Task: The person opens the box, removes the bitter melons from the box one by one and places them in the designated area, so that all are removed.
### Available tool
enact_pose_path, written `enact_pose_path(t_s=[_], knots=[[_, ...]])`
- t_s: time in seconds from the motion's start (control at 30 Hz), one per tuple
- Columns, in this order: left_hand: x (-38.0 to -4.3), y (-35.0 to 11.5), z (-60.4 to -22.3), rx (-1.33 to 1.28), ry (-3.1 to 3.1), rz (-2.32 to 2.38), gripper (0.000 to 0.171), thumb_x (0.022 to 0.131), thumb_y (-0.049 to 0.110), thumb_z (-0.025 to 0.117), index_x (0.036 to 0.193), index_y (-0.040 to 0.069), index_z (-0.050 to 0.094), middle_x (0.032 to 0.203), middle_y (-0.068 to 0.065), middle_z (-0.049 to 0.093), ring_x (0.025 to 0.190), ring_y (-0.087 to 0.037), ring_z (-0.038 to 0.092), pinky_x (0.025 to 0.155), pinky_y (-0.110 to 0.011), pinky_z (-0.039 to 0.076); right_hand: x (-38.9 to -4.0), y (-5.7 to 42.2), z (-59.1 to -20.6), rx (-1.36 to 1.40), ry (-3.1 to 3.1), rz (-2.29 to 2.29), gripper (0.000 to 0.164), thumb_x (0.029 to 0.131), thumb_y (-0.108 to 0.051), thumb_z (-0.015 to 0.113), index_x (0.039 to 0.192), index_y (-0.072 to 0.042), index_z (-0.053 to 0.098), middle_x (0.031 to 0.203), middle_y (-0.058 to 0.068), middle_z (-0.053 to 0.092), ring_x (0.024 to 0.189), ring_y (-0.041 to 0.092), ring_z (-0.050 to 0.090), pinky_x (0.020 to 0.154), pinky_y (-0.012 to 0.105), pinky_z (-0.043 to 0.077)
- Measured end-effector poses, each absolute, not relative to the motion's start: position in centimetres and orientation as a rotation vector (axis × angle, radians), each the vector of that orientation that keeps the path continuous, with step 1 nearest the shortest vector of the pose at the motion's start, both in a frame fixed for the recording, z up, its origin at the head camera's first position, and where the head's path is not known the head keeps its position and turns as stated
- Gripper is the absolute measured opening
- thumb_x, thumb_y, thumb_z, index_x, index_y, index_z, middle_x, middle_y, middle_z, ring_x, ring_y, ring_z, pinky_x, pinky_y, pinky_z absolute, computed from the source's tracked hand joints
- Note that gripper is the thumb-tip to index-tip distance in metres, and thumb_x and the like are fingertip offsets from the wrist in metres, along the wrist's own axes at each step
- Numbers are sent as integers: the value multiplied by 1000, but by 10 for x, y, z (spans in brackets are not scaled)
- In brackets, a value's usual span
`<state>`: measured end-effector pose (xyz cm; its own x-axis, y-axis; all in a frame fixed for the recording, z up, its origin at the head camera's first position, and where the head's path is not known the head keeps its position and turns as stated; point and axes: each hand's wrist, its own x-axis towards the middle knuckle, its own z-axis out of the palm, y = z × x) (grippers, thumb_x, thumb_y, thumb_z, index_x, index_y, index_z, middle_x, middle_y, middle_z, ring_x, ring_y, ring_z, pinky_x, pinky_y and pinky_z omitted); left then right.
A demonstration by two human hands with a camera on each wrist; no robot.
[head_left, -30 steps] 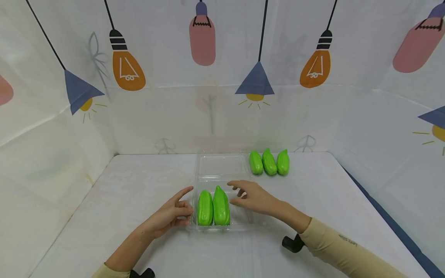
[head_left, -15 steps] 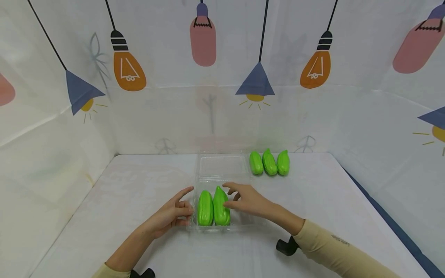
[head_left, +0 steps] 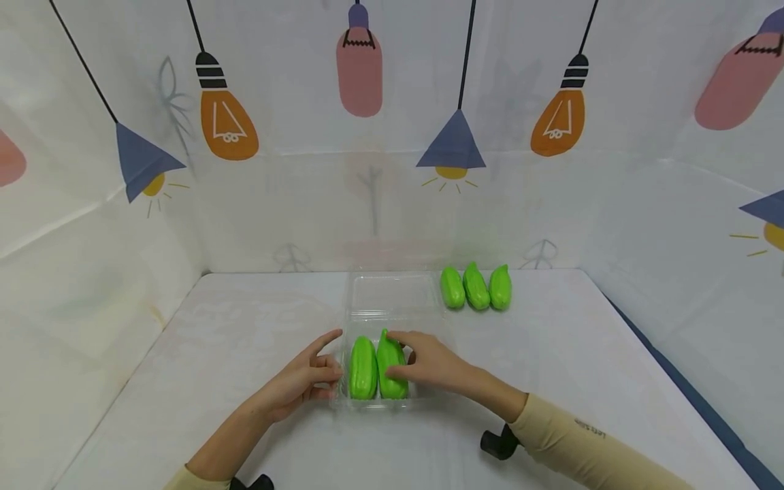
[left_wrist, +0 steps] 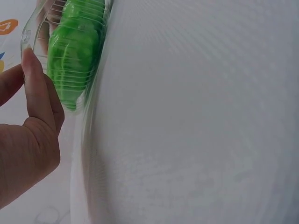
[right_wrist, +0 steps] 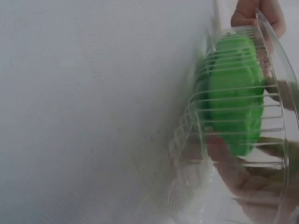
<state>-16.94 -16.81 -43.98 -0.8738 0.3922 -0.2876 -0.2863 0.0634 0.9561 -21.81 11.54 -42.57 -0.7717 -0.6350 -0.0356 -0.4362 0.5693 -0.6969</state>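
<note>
A clear plastic box point(head_left: 429, 403) lies open on the table, its lid folded back. Two bright green, ridged toy vegetables stand side by side in its left part: a left one point(head_left: 363, 367) and a right, pointed one point(head_left: 393, 389). My left hand point(head_left: 305, 378) pinches the box's left rim, with the index finger stretched out; in the left wrist view its fingers point(left_wrist: 35, 79) meet the rim. My right hand point(head_left: 433, 361) reaches into the box and holds the right vegetable, thumb low and index finger near its tip. Its other fingers are partly hidden.
Three more green toy vegetables point(head_left: 476, 287) stand in a row at the back right, beside the raised lid point(head_left: 395, 292). A white table point(head_left: 257, 320) meets a white curtain point(head_left: 294, 197) printed with lamps behind.
My right hand has moved left and slightly down, from beside the right vegetable onto it, with its fingers coming around it. My left hand stays at the rim.
</note>
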Motion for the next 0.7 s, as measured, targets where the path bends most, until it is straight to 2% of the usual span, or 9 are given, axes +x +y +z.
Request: enact_pose_path(t_s=[0.17, 0.37, 0.57, 0.7], knots=[[-170, -168, -440, 105, 1871, 1864, 81, 96, 15, 64, 159, 27, 14, 95, 0, 56, 74, -10, 58, 68, -22, 57, -215, 109, -427, -867, 2583, -951, 74, 86, -48, 73, 147, -13, 48, 129, 6, 61, 98, 14, 59, 80, 30, 53], [-170, -168, -441, 106, 1867, 1861, 81, 96, 15, 64, 159, 27, 14, 95, 0, 56, 75, -10, 59, 68, -21, 57, -210, 102, -428, -744, 2619, -879, 87, 80, -56, 74, 150, -16, 44, 131, 10, 57, 101, 16, 56, 84, 39, 53], [-172, -168, -439, 99, 1857, 1861, 80, 97, 13, 63, 159, 27, 14, 94, 0, 56, 75, -10, 60, 69, -22, 58, -209, 98, -430, -705, 2645, -878, 90, 78, -56, 76, 151, -17, 42, 132, 11, 56, 100, 16, 56, 83, 38, 53], [-172, -167, -440, 89, 1864, 1856, 80, 96, 13, 63, 159, 27, 14, 94, 0, 55, 75, -10, 59, 69, -21, 58, -208, 96, -432, -719, 2633, -888, 89, 77, -53, 78, 151, -17, 42, 126, 10, 57, 95, 16, 54, 77, 35, 51]])
